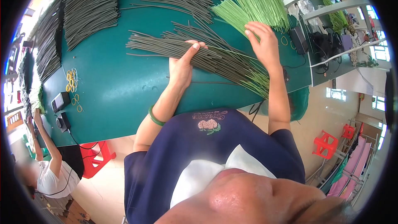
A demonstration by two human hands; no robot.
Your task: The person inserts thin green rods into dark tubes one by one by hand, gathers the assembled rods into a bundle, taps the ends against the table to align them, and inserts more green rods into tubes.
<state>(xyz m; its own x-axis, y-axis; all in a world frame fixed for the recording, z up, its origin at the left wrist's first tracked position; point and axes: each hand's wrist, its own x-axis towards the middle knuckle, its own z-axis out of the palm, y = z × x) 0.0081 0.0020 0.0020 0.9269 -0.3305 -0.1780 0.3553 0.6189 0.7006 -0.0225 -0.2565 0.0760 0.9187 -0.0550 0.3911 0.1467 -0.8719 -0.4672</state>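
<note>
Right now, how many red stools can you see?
3: one stool at left by the table, a second and third at far right. More may be hidden.

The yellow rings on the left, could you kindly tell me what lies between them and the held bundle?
In the head view, only bare table separates the yellow rings from the bundle in the left hand.

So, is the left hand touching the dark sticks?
Touching. The head view shows the left hand gripping the dark sticks, its thumb lying across them.
</note>
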